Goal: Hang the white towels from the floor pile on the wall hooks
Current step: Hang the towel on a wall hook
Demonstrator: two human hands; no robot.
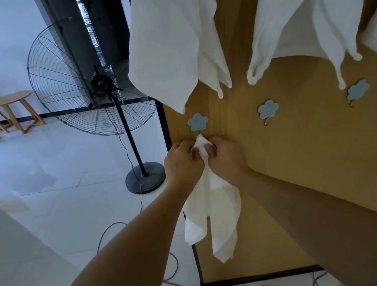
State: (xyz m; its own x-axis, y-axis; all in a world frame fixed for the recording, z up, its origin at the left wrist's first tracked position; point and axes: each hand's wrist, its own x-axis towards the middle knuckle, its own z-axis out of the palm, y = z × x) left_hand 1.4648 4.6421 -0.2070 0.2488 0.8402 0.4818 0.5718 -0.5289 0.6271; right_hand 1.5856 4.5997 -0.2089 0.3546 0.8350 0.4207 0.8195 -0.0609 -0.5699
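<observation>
Two hands meet at the left flower hook (198,122) on the wooden panel (319,160). Your left hand (183,163) and right hand (227,159) both pinch the bunched top of a small white towel (213,212), its tip touching the panel just under that hook. Rest of the towel hangs down between your wrists. Two more flower hooks (268,109) sit bare to the right. Bigger white towels (175,42) hang above. Standing fan (90,84) to the left.
</observation>
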